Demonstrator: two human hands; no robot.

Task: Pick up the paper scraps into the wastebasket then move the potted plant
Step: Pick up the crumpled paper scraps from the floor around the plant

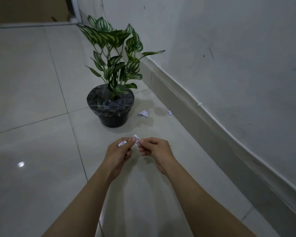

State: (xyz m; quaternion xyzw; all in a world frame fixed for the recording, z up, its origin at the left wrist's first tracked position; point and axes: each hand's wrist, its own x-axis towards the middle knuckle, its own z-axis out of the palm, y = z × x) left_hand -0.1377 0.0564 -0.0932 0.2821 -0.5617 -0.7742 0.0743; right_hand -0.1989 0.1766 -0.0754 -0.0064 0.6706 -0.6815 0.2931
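Note:
A potted plant [110, 106] with striped green leaves stands in a black pot on the tiled floor near the wall. Two white paper scraps lie on the floor to its right: a larger scrap [143, 113] and a small scrap [170, 112] close to the baseboard. My left hand [118, 153] is closed around a crumpled scrap [121, 143]. My right hand [155, 151] pinches another scrap [136, 139] at its fingertips, right against the left hand's fingers. Both hands hover above the floor in front of the pot. No wastebasket is in view.
A grey baseboard [186, 106] with a white cable [199, 104] along its top runs diagonally on the right under a white wall. A door frame [75, 14] sits at the far corner. Glossy floor tiles [24, 82] spread to the left.

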